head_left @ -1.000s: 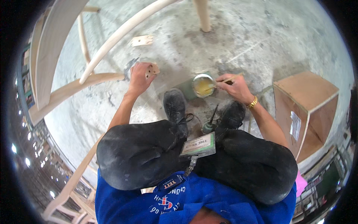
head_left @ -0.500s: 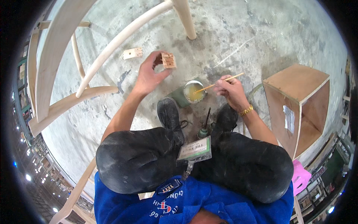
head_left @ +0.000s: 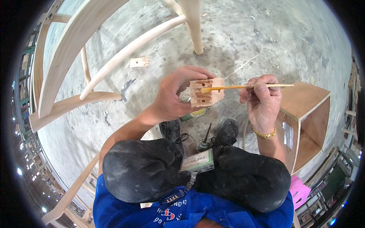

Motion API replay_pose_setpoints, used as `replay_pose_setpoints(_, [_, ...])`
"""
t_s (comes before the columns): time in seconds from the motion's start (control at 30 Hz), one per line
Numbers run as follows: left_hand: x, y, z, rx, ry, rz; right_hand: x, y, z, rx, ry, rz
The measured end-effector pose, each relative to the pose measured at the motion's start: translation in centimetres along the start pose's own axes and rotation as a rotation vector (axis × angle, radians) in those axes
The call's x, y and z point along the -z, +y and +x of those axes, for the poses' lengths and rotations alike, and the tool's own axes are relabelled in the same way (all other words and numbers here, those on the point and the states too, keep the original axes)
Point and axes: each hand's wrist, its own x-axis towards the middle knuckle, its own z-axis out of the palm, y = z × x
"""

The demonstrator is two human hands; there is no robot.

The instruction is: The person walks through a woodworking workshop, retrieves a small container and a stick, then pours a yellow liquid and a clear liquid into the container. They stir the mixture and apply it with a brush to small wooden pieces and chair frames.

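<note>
My left hand [head_left: 173, 93] is closed around a small wooden block [head_left: 217, 95] with holes and grooves in its face, held up in front of me. My right hand [head_left: 265, 99], wearing a gold-coloured bracelet, pinches a thin wooden stick [head_left: 237, 87]. The stick's yellowish, wet-looking tip lies at the block's grooved face, close to a hole. Below the block, a cup of yellowish liquid [head_left: 198, 112] stands on the floor, mostly hidden by the block and my left hand. A similar wooden block [head_left: 139, 62] lies on the floor farther off.
A pale wooden frame with curved rails [head_left: 131, 53] stands at the left and far side. At the right is an open plywood box [head_left: 304, 117]. A small dark green bottle with a thin spout [head_left: 204, 145] sits between my shoes. Something pink [head_left: 299, 192] shows at lower right.
The stick's tip has come out of the cup and up to the block. My left hand has brought the block nearer and to the right, over the cup.
</note>
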Motion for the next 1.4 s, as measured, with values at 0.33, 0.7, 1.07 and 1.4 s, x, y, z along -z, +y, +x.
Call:
replay_pose_setpoints(0.33, [0.2, 0.2, 0.0, -0.017, 0.014, 0.021, 2.7, 2.4, 0.7, 0.171, -0.375, -0.004])
replay_pose_setpoints(0.7, [0.3, -0.2, -0.3, -0.003, -0.024, 0.017, 3.3, 2.5, 0.6, 0.098, -0.458, 0.056])
replay_pose_setpoints(1.07, [0.3, -0.7, -0.8, 0.072, 0.009, -0.051, 3.8, 2.9, -0.2, 0.087, -0.474, 0.092])
replay_pose_setpoints(1.4, [-0.2, 0.0, -1.2, 0.497, 0.216, -0.957, 4.0, 2.2, -1.2, 0.149, -0.238, 0.263])
